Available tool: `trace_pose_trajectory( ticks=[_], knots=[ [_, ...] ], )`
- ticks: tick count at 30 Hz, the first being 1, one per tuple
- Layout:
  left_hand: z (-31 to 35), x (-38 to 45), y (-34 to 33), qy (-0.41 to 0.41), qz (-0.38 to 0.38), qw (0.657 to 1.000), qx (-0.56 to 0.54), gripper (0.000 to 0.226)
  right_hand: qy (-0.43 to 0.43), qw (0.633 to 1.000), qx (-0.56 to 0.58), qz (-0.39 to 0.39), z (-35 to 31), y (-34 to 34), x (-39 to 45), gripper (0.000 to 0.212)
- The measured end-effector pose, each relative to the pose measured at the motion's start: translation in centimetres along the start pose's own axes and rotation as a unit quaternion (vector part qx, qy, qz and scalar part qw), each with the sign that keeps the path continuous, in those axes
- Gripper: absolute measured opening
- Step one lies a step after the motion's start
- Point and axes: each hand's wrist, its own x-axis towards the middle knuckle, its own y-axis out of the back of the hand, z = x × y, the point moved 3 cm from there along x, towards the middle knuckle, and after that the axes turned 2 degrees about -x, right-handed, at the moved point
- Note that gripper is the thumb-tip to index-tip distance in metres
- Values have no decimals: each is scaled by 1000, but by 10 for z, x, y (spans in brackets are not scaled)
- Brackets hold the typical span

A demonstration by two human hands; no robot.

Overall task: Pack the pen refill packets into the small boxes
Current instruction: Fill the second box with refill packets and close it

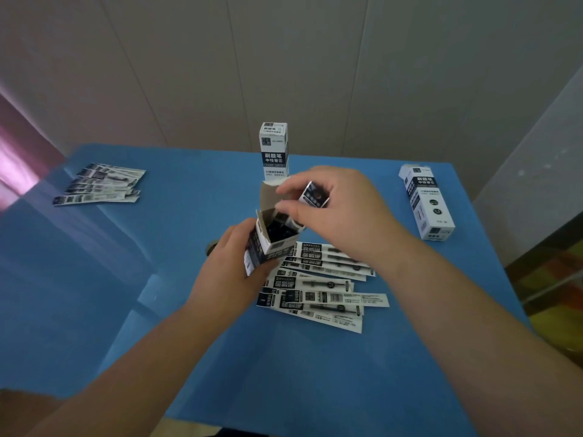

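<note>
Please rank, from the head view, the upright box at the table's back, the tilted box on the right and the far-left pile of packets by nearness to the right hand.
1. The upright white-and-black cardboard box, just behind the right hand at the table's back centre.
2. The tilted white-and-black cardboard box, at the table's right edge.
3. The fanned pile of black-and-white refill packets, far left.

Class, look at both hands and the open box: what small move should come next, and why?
Probably push the packets further down. The left hand grips the open box, its flap still up, while the right hand pinches packets whose tops stick out above the opening.
</note>
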Motion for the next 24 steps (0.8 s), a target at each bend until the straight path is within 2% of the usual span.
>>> trace_pose_trajectory(
  ticks=[2, 5, 9, 12, 15, 21, 24],
  knots=[
    [0, 0, 0, -4, 0, 1000, 0, 57, -2, 999, -50, -22, -1, -6, 2, 4],
    [0, 1, 0, -6, 1, 1000, 0, 54, -1, 991, -117, -61, -3, -13, 5, 7],
    [-3, 1, -1, -1, 1, 1000, 6, 58, 24, 984, -175, -28, -9, -3, 0, 22],
    [-5, 0, -1, 1, 5, 1000, 12, 59, -10, 975, -223, -22, -9, 4, -3, 10],
    [-3, 0, -2, -4, 4, 1000, 13, 57, -21, 965, -258, -39, -12, -3, -3, 10],
    [-2, -1, -1, 6, 10, 1000, 15, 54, 32, 941, -336, -30, -30, -10, 7, 6],
    [0, -1, -3, 3, 8, 1000, 22, 56, 23, 917, -391, -76, -30, -17, 10, 6]
  ],
)
